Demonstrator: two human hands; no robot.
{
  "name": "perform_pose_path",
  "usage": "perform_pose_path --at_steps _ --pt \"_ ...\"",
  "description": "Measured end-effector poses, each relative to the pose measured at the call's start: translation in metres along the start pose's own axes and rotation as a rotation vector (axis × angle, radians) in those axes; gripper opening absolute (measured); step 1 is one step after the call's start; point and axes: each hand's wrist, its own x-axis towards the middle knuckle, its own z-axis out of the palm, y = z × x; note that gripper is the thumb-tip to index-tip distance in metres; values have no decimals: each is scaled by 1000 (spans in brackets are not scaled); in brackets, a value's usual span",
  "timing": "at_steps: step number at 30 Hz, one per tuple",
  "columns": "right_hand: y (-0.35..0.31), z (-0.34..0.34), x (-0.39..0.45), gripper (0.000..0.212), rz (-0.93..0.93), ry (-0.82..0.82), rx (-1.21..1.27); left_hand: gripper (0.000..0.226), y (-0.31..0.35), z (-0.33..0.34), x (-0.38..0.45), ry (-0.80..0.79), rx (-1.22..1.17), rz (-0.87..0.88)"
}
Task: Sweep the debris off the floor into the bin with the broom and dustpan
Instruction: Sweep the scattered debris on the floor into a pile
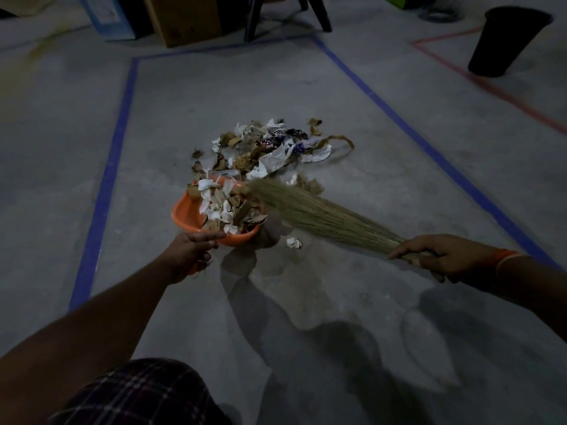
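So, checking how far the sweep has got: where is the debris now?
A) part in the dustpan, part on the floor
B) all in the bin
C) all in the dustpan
A: the orange dustpan holds scraps while a debris pile lies on the floor beyond it.

1. The dustpan [214,214] lies on the floor [337,87], with the left hand [191,251] at its near edge.
2. Debris [267,145] lies in the pan and on the floor just behind it.
3. The broom [319,214] reaches from the right hand [438,254] leftward to the pan.
4. The bin [506,41] stands far back on the right.
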Motion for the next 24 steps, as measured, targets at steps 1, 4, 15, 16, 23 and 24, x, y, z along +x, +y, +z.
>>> perform_pose_path --at_steps 1,4,15,16,23,24 --pt "-1 -1 -1 39 13 13 22 36 0 -2 0 11 -4 2" --pt "-3 -5 -2 37 23 24 36 35 2 -7 -2 34 -6 2" --pt "-20 -15 4 37 -61 158 46 35 18 -1 3 -10 -29 28" --pt "-23 -15 6 37 -52 169 63 35 22 1 6 -18 -24 38" --pt "-37 -26 34 40 -23 272 97 36 63 33 22 -105 30 101" --pt "-38 -28 38 40 -27 294 105 36 68 41 25 -122 38 109"
